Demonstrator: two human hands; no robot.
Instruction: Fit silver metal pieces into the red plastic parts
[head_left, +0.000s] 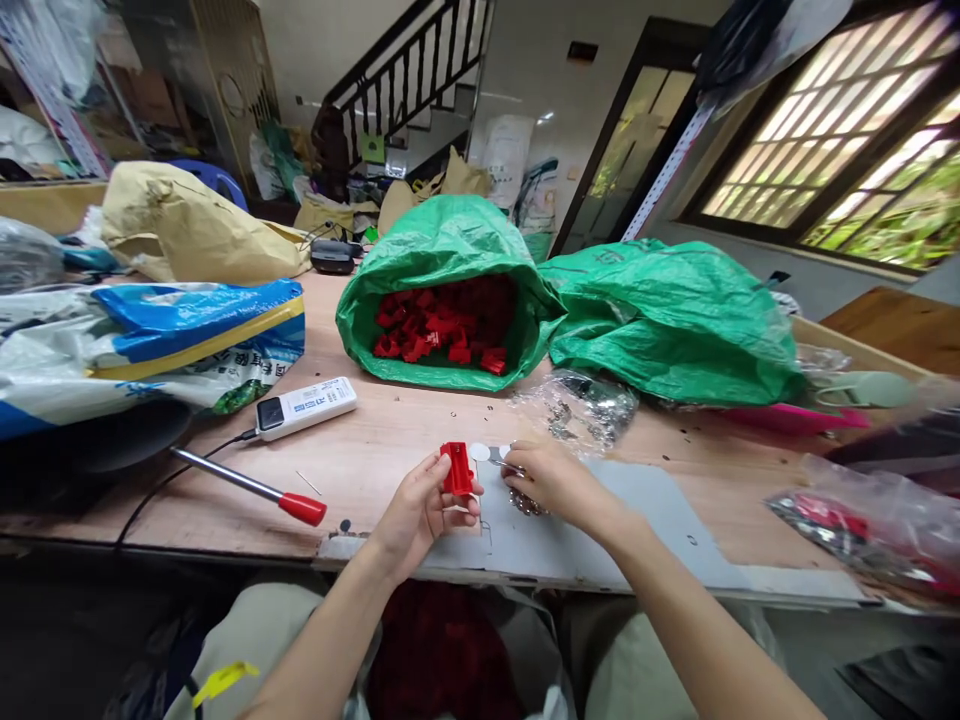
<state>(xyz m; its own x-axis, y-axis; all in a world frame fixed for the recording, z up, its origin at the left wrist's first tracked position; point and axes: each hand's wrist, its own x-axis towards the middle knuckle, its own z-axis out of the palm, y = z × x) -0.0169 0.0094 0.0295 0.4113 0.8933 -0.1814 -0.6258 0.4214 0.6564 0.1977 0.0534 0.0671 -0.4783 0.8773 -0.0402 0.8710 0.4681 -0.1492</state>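
Observation:
My left hand (424, 505) is closed on a small red plastic part (456, 470), a hollow block held upright between thumb and fingers above the table's front edge. Just to its right, my right hand (544, 478) reaches down with its fingers pinched together. Under those fingers is a small heap of shiny metal pieces (527, 502) on a grey sheet (622, 520). Whatever the right fingertips grip is hidden or too small to name. A white round spot (480, 453) shows between the two hands.
Behind, a green woven sack (450, 235) lies open, filled with red parts (442, 325). A clear plastic bag (577, 405) of small pieces sits before it. At left are a white device (307, 408) with a cable and a red-tipped metal lever (300, 507). Another green sack (667, 320) stands right.

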